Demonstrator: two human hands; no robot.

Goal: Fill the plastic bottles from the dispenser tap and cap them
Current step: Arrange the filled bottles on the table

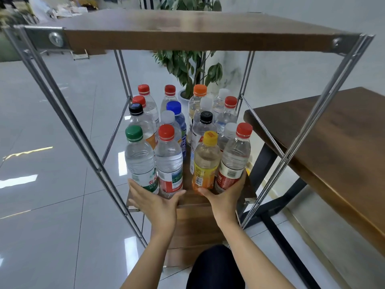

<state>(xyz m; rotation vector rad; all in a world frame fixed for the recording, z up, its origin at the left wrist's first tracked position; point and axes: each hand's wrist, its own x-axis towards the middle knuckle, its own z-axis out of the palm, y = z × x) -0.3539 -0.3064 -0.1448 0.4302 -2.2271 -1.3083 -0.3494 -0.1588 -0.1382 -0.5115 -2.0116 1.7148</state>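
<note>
Several capped plastic bottles stand close together on the wooden middle shelf (190,200) of a metal-framed rack. At the front are a green-capped bottle (140,161), a red-capped bottle (169,163), a yellow-capped bottle with an orange label (205,163) and another red-capped bottle (234,159). My left hand (155,202) is spread against the bases of the green-capped and red-capped bottles. My right hand (224,196) cups the bases of the yellow-capped bottle and the right red-capped bottle, thumb in front and fingers along the right side. No dispenser tap is in view.
The rack's wooden top shelf (198,38) spans overhead on slanted metal posts (68,124). A dark wooden table (333,147) stands close on the right. A potted plant (187,67) sits behind the rack on a glossy tiled floor.
</note>
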